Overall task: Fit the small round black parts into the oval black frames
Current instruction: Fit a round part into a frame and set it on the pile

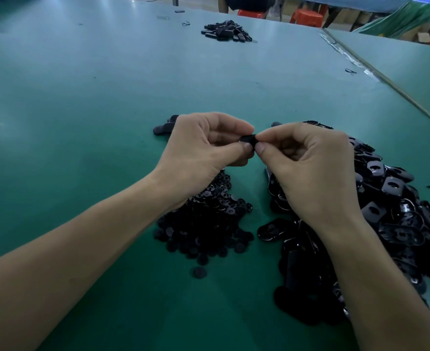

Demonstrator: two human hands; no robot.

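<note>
Both hands meet over the middle of the green table (82, 122), raised above the stock so the fingers can work freely. The left hand (203, 150) and right hand (307, 171) each pinch, thumb against forefinger, one small black piece (248, 139) between them. It is probably a frame with a round part being pressed in, though the fingers hide the joint. The supplies lie close for short reaches: the heap of round parts (206, 224) at six o'clock under the left wrist, the heap of oval frames (391, 219) at four o'clock by the right. A small cluster (163, 128) at ten o'clock, beyond the left knuckles, looks like finished pieces set out of the way; another heap (226, 31) sits far off at twelve o'clock
</note>
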